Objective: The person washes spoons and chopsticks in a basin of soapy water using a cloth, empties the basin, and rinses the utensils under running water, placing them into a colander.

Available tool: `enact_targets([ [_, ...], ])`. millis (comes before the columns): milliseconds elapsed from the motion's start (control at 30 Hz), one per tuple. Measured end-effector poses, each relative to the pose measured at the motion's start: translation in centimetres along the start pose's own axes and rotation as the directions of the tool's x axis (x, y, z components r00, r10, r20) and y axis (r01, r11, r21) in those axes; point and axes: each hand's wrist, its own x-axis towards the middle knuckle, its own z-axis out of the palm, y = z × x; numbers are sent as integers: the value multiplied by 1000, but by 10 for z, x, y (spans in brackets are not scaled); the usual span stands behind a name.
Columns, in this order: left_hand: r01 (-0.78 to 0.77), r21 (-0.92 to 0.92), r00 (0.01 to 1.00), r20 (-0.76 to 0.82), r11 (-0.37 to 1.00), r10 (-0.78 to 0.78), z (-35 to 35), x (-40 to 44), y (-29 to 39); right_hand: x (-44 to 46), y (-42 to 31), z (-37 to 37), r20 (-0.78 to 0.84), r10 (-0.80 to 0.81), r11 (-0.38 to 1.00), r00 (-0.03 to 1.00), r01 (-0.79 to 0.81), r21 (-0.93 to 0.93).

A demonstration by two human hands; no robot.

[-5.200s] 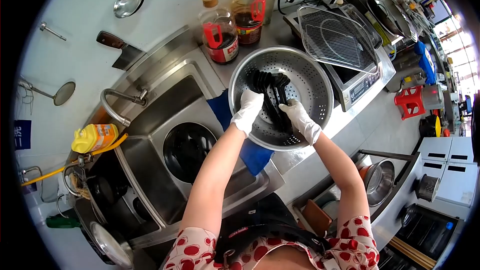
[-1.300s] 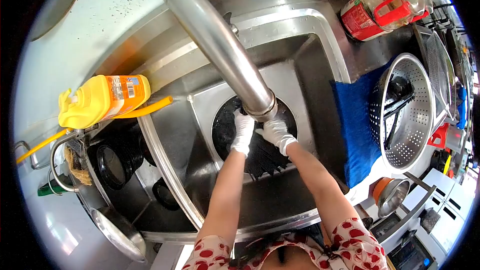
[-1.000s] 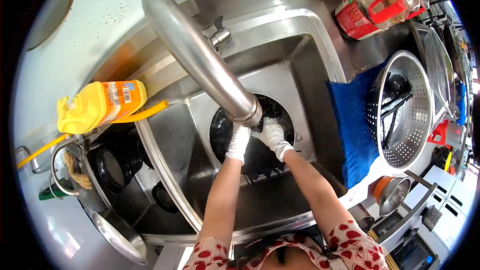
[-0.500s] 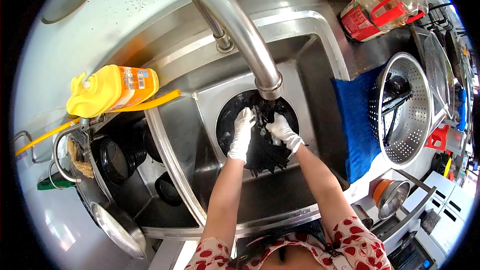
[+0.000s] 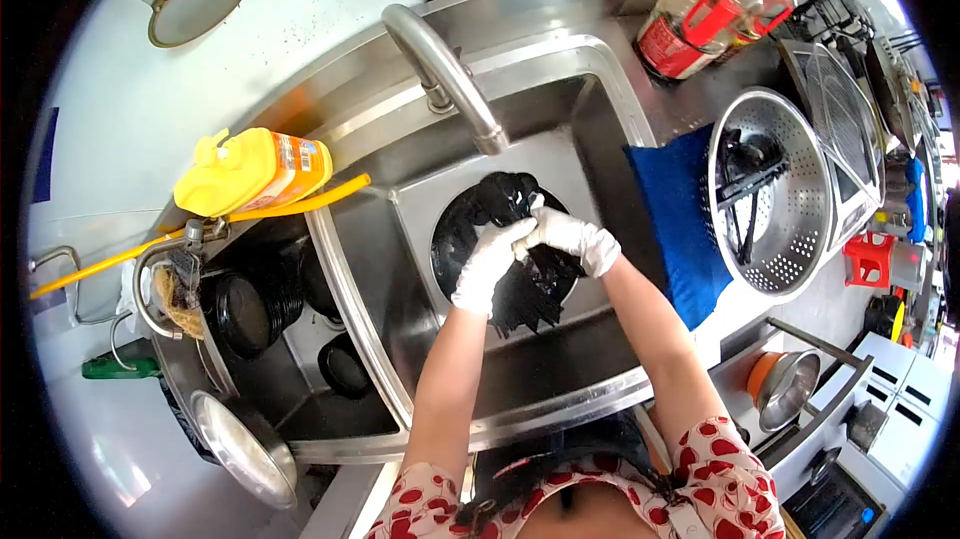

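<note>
My left hand and my right hand, both in white gloves, meet over a round dark basin in the sink. Their fingers are closed together on a bunch of black utensils. Narrow, handle-like ends fan out toward me, and rounded wet black shapes show beyond the fingers. The exact kind of utensil is hard to make out. The steel faucet ends just beyond my hands. Which pieces each hand grips is hidden by the gloves.
Right of the sink lie a blue cloth and a steel colander holding black utensils. At left are a yellow jug, a yellow hose and stacked black dishes. Large bottles stand at the back right.
My hands were apart over the basin and have come together on the black utensils, the right hand moving up and left. The camera view has shifted, so the faucet appears farther away.
</note>
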Motion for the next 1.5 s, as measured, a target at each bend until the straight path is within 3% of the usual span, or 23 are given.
enact_targets([
  [67, -60, 57, 989, -131, 997, 67, 19, -8, 12, -18, -29, 4, -1, 74, 993, 997, -74, 87],
  [200, -9, -84, 997, -71, 996, 3, 27, -14, 30, -18, -15, 4, -70, -23, 999, 997, 25, 32],
  [233, -282, 284, 953, -23, 916, 301, 13, -4, 19, -23, -13, 8, -203, -66, 969, 977, 14, -247],
  [267, -228, 112, 966, -96, 967, 239, 22, -6, 25, -30, -13, 14, -317, -141, 865, 938, -39, -501],
  [333, -161, -188, 972, -200, 969, 123, 35, -12, 37, -47, -32, 35, -502, -164, 723, 849, -242, -647],
  [400, -159, -494, 982, 6, 855, 187, 32, -1, 35, -58, -42, 55, -546, -454, 550, 704, -261, -793],
  [433, -204, -345, 957, -268, 916, 112, 41, -11, 36, -63, -51, 62, -496, -572, 507, 653, -194, -840],
  [533, -236, -203, 930, -331, 950, 160, 52, -15, 40, -57, -38, 71, -512, -640, 459, 574, -249, -853],
  [600, -260, -421, 944, -301, 869, 137, 58, -12, 43, -64, -36, 74, -486, -658, 400, 575, -280, -873],
  [667, -240, -471, 941, -328, 849, 84, 78, -21, 58, -63, -33, 66, -450, -713, 419, 537, -187, -888],
  [733, -267, -366, 867, -495, 891, 57, 116, -30, 75, -84, -52, 62, -409, -760, 397, 505, -137, -908],
  [800, -249, -309, 934, -327, 918, 143, 146, -40, 82, -112, -72, 55, -415, -790, 397, 451, -140, -907],
  [833, -297, -137, 934, -245, 945, 259, 177, -51, 90, -129, -84, 49, -492, -749, 470, 444, -169, -866],
  [867, -356, 33, 923, -142, 934, 357, 205, -59, 94, -148, -98, 41, -565, -701, 539, 435, -196, -819],
  [933, -479, -8, 857, 209, 878, 470, 219, -44, 77, -193, -123, 20, -646, -669, 616, 368, -212, -759],
  [967, -504, 136, 843, 290, 853, 453, 221, -33, 67, -214, -121, 5, -658, -683, 614, 317, -238, -752],
  [1033, -444, 280, 890, 248, 851, 383, 244, -19, 57, -255, -120, -24, -738, -637, 666, 221, -323, -672],
  [1067, -358, 272, 933, 129, 893, 335, 269, -14, 51, -273, -119, -40, -743, -652, 661, 152, -367, -654],
  [1100, -383, 509, 920, 130, 771, 371, 282, -3, 41, -293, -109, -58, -736, -663, 639, 136, -409, -651],
  [1133, -407, 756, 879, 172, 513, 445, 281, 25, 23, -308, -98, -76, -734, -670, 617, 111, -467, -634],
  [1200, -436, 891, 782, 307, 125, 542, 306, 59, 7, -327, -73, -112, -761, -643, 604, 87, -553, -574],
  [1300, -253, 910, 793, 389, -328, 468, 330, 111, -9, -340, -42, -146, -751, -649, 553, 121, -604, -574],
  [1500, -74, 914, 879, 248, -399, 407, 345, 171, -29, -329, -4, -170, -800, -571, 560, 184, -626, -543],
])
